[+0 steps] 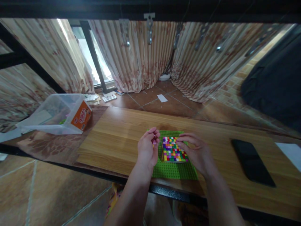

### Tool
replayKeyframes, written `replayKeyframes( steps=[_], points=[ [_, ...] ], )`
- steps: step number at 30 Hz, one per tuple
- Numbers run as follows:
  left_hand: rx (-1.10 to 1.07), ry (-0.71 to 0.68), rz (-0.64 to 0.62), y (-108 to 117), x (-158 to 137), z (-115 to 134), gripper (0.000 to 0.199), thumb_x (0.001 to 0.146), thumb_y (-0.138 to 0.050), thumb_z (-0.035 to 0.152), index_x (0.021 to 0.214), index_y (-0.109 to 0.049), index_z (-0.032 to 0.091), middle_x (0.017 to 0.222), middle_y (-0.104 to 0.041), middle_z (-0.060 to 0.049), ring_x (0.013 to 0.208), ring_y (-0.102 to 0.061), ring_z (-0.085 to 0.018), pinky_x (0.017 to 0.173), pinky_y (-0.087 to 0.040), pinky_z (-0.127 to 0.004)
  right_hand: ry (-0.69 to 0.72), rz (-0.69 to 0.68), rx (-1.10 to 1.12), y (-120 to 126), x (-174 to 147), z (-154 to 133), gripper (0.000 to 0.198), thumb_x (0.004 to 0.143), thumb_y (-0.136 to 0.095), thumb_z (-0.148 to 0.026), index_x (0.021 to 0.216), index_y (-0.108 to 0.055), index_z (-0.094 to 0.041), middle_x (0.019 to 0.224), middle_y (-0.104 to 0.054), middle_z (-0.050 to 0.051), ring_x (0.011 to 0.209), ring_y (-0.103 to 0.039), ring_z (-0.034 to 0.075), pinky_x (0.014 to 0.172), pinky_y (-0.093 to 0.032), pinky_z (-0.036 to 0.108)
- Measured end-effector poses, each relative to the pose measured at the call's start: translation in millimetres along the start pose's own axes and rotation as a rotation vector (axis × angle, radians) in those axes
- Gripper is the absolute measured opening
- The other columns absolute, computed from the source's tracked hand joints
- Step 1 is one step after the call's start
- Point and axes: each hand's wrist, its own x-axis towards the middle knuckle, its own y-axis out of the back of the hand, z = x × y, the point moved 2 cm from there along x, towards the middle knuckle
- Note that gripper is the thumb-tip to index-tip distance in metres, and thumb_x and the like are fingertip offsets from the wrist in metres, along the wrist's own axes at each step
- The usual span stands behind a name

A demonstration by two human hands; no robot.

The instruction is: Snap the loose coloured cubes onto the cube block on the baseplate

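A block of many small coloured bricks (172, 150) stands on a green studded baseplate (174, 172) near the table's front edge. Just left of the block, my left hand (148, 144) is turned palm up with curled fingers, and small pink bricks (154, 142) show inside it. Thumb and forefinger of my right hand (196, 150) are pinched together at the block's upper right part, touching its top. Whatever sits between those fingertips is too small and covered to make out. My right hand hides the block's right edge.
A black phone (252, 161) lies on the wooden table (113, 138) to the right, with white paper (290, 153) beyond it. At the left stands a clear plastic bin (54, 125) with an orange label. Metal clips (149, 29) hang from the dark bar overhead.
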Motion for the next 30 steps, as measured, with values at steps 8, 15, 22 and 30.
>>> replayKeyframes(
  steps=[8,15,22,30],
  points=[
    [0.014,0.045,-0.062,-2.7,-5.8,0.4,0.025,0.085,-0.047,-0.007,0.091,-0.067,0.006,0.077,-0.069,-0.007,0.056,-0.058,-0.006,0.052,-0.043,-0.014,-0.238,-0.01,0.116,-7.9,2.1,4.9,0.029,0.074,-0.078,-0.047,0.093,-0.077,-0.026,0.1,-0.076,0.005,0.091,-0.067,0.024,0.087,-0.052,0.043],
    [0.015,0.052,-0.08,-1.6,-6.5,-0.7,0.023,0.089,-0.049,-0.005,0.088,-0.068,0.006,0.073,-0.068,-0.006,0.056,-0.059,-0.005,0.052,-0.043,-0.014,-0.445,-0.092,0.384,-12.9,1.9,5.2,0.049,0.059,-0.089,-0.051,0.098,-0.077,-0.023,0.09,-0.078,0.004,0.075,-0.067,0.02,0.073,-0.054,0.036],
    [0.026,0.045,-0.101,-1.6,-5.6,-0.1,0.021,0.09,-0.049,-0.004,0.089,-0.067,0.007,0.073,-0.068,-0.004,0.055,-0.058,-0.005,0.051,-0.042,-0.014,-0.404,-0.026,0.419,-8.5,3.8,0.7,0.045,0.067,-0.082,-0.06,0.092,-0.079,-0.023,0.094,-0.079,0.004,0.082,-0.069,0.019,0.077,-0.054,0.033],
    [0.046,0.044,-0.126,0.8,-5.6,-2.6,0.014,0.09,-0.056,0.004,0.087,-0.069,0.008,0.073,-0.068,-0.004,0.055,-0.057,-0.005,0.051,-0.04,-0.015,-0.349,-0.06,0.308,-12.9,4.1,0.9,0.042,0.07,-0.079,-0.057,0.093,-0.079,-0.022,0.09,-0.079,0.006,0.08,-0.07,0.022,0.076,-0.055,0.038]
  ],
)
